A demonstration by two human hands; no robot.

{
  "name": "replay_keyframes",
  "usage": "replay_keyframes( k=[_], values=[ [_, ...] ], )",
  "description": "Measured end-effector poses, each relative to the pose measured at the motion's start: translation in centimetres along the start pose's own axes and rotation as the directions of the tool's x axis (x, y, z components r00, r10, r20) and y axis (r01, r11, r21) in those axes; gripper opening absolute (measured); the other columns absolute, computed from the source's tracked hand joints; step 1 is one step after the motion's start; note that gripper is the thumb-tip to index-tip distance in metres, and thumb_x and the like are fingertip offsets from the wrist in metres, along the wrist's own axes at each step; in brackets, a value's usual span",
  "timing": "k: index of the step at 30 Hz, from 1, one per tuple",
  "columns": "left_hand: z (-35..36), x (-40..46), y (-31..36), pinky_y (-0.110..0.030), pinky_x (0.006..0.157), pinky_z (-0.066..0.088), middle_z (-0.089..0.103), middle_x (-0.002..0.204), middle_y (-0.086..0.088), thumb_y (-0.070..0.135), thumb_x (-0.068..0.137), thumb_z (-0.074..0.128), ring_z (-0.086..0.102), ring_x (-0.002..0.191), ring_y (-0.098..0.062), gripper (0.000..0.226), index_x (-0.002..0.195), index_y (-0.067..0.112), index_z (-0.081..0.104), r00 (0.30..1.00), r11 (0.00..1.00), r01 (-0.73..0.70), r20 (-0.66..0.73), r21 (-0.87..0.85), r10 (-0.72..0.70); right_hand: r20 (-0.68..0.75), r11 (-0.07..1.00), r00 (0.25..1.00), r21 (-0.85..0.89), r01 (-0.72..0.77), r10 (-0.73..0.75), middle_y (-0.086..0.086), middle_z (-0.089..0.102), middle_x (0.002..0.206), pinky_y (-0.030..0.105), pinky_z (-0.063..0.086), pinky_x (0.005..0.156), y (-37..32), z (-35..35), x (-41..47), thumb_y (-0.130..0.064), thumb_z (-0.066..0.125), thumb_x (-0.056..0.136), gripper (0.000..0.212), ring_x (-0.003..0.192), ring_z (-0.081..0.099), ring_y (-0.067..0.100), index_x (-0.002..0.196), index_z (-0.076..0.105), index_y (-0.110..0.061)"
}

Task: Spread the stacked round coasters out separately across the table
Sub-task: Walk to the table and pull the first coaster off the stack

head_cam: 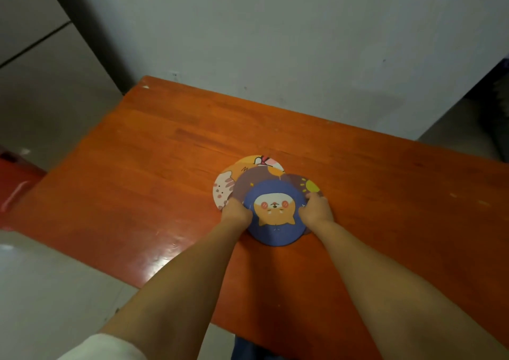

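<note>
Several round coasters lie in a loose, overlapping pile near the middle of the orange table [154, 166]. On top is a blue coaster [275, 213] with an orange cat face. Under it show a mauve coaster [249, 179], an orange coaster [254, 162], a cream coaster [221, 191] with a striped animal, and a dark coaster [308, 184] with a yellow sun. My left hand [237, 210] grips the blue coaster's left edge. My right hand [315, 208] grips its right edge. Fingertips are hidden under the rim.
A grey wall stands right behind the table's far edge. A red seat [13, 183] sits at the left beside the table. Pale floor tiles run along the left and front. Bare table surface stretches left, right and in front of the pile.
</note>
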State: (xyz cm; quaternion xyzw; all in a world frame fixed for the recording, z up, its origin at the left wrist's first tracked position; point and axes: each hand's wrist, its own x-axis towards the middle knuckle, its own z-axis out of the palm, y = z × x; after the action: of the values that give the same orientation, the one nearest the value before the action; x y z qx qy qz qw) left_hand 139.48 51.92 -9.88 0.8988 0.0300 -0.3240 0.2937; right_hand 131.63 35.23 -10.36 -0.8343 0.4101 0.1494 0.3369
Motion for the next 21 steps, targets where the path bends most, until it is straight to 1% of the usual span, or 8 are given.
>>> replay_keyframes(
  k=[2,3,5,7,9,13,18,21],
  values=[
    [0.0,0.1,-0.3,-0.048,0.082,0.052,0.062,0.108,-0.034,0.005,0.093,0.050,0.061,0.101,-0.046,0.026,0.110,-0.013,0.058,0.999,0.998,0.034,0.009,-0.058,-0.034,-0.015,0.997,1.000,0.071,-0.016,0.017,0.024,0.050,0.135,0.047,0.047,0.095,0.2,0.2,0.3,-0.009,0.051,0.093,0.032,0.123,0.049,0.041,0.124,0.053,0.001],
    [-0.1,-0.1,-0.4,-0.049,0.082,0.052,0.062,0.090,-0.031,0.004,0.093,0.049,0.060,0.089,-0.044,0.018,0.090,-0.010,0.061,0.999,0.997,0.036,0.004,-0.068,-0.036,-0.020,0.996,1.000,0.091,-0.015,0.017,0.025,0.057,0.127,0.047,0.049,0.089,0.2,0.2,0.4,-0.008,0.052,0.092,0.022,0.119,0.053,0.040,0.111,0.056,0.002],
    [0.1,0.0,-0.7,-0.050,0.081,0.051,0.042,0.060,-0.014,0.000,0.091,0.048,0.046,0.064,-0.032,0.037,0.055,0.007,0.040,0.999,0.994,0.040,-0.024,-0.099,-0.043,-0.026,0.992,1.000,0.130,-0.006,0.009,0.020,0.064,0.113,0.041,0.047,0.076,0.2,-0.2,0.3,-0.010,0.054,0.092,0.012,0.107,0.059,0.037,0.102,0.058,-0.003],
    [-0.1,-0.6,-1.0,-0.044,0.073,0.046,0.031,0.058,-0.009,0.001,0.090,0.049,0.038,0.067,-0.026,0.043,0.055,0.015,0.028,0.998,0.990,0.012,-0.053,-0.144,-0.020,-0.017,0.985,1.000,0.174,0.019,-0.016,0.012,0.058,0.100,0.033,0.040,0.071,-0.2,-0.5,0.1,-0.011,0.055,0.092,0.010,0.094,0.058,0.032,0.102,0.057,-0.008],
    [-0.8,-1.0,-1.3,-0.044,0.072,0.043,0.033,0.063,-0.010,0.003,0.089,0.050,0.038,0.076,-0.025,0.040,0.058,0.017,0.028,0.998,0.978,-0.017,-0.069,-0.206,0.003,-0.011,0.976,0.998,0.208,0.055,-0.054,0.008,0.053,0.094,0.032,0.037,0.071,-1.1,-0.8,-0.1,-0.010,0.054,0.092,0.004,0.085,0.051,0.027,0.092,0.050,-0.012],
    [-5.0,-1.5,-3.2,-0.048,0.073,0.053,0.040,0.064,-0.014,0.002,0.088,0.051,0.042,0.072,-0.029,0.038,0.058,0.013,0.031,0.990,0.950,-0.031,-0.139,-0.310,-0.014,-0.003,0.963,0.986,0.217,0.163,-0.166,0.008,0.055,0.088,0.032,0.038,0.064,-5.1,0.0,-1.3,-0.010,0.054,0.091,0.006,0.079,0.051,0.023,0.090,0.048,-0.014],
    [-12.0,-0.7,-8.4,-0.037,0.064,0.031,0.027,0.054,-0.008,-0.001,0.084,0.054,0.033,0.071,-0.025,0.046,0.051,0.015,0.025,0.959,0.944,-0.060,-0.280,-0.324,-0.035,0.077,0.927,0.950,0.252,0.276,-0.304,0.008,0.058,0.088,0.037,0.043,0.072,-12.2,3.6,-3.6,-0.007,0.055,0.090,0.003,0.084,0.056,0.026,0.090,0.055,-0.010],
    [-16.2,0.0,-11.8,-0.035,0.063,0.031,0.029,0.052,-0.008,-0.001,0.083,0.053,0.035,0.067,-0.024,0.045,0.050,0.014,0.027,0.946,0.961,-0.038,-0.319,-0.272,-0.053,0.099,0.917,0.937,0.267,0.298,-0.334,0.010,0.060,0.091,0.037,0.047,0.069,-16.6,6.8,-5.1,-0.006,0.055,0.088,0.021,0.083,0.060,0.029,0.073,0.049,-0.019]
  ],
)
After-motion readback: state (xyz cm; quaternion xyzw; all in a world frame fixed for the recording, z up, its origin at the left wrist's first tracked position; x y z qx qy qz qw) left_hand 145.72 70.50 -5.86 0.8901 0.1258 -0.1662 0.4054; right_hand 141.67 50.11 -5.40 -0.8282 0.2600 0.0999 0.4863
